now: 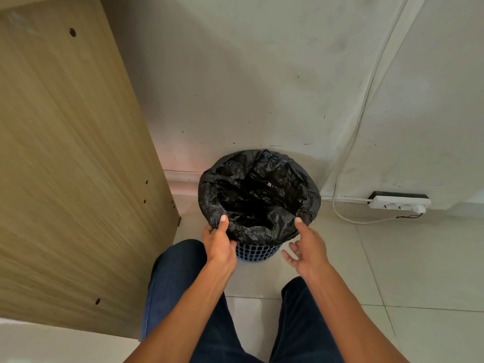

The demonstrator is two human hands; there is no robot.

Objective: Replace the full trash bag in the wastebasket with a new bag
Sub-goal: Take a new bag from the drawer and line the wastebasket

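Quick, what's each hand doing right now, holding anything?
Left hand: pinches the rim of the trash bag, thumb on top.
Right hand: open, thumb touching the trash bag, holding nothing.

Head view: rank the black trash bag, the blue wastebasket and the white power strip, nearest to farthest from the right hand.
1. black trash bag: its near rim touches the thumb of the right hand.
2. blue wastebasket: its mesh wall is just left of that hand, apart from it.
3. white power strip: far right, along the wall.
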